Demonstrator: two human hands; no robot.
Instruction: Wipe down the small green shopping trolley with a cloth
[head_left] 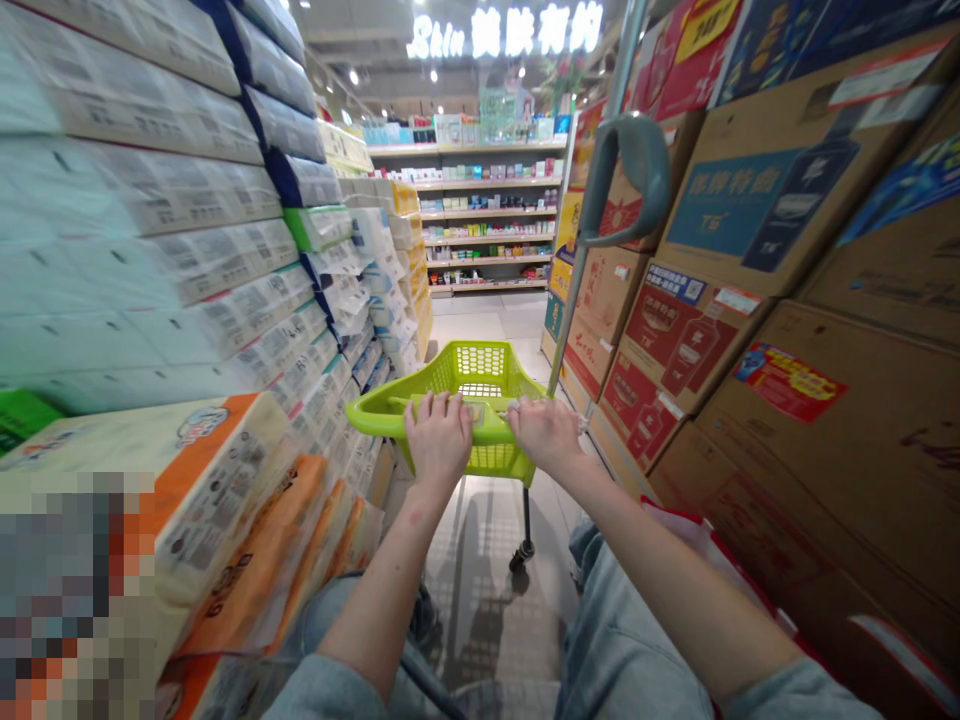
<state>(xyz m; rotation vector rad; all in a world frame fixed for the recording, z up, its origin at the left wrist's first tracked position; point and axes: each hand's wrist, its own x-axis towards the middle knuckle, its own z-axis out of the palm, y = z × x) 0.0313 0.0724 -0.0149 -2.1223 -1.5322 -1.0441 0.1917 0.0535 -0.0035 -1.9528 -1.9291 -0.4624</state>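
Observation:
Straight ahead of me is a lime-green shopping cart (487,460) with a perforated plastic basket and a thick rim handle. My left hand (439,430) is wrapped over the handle, left of its middle. On the handle's right part, my right hand (544,432) is closed, slightly blurred, with a bit of something whitish at its edge that I cannot make out. The inside of the basket that shows holds nothing visible. A dark leg with a caster wheel (521,555) reaches the floor below.
Stacked tissue packs (247,230) wall the left side, with orange packs (255,560) low and close. Cardboard cartons (810,370) rise on the right. A grey pole with a loop handle (592,190) stands near them. Ahead, the tiled floor (480,322) leads to product shelves (491,240).

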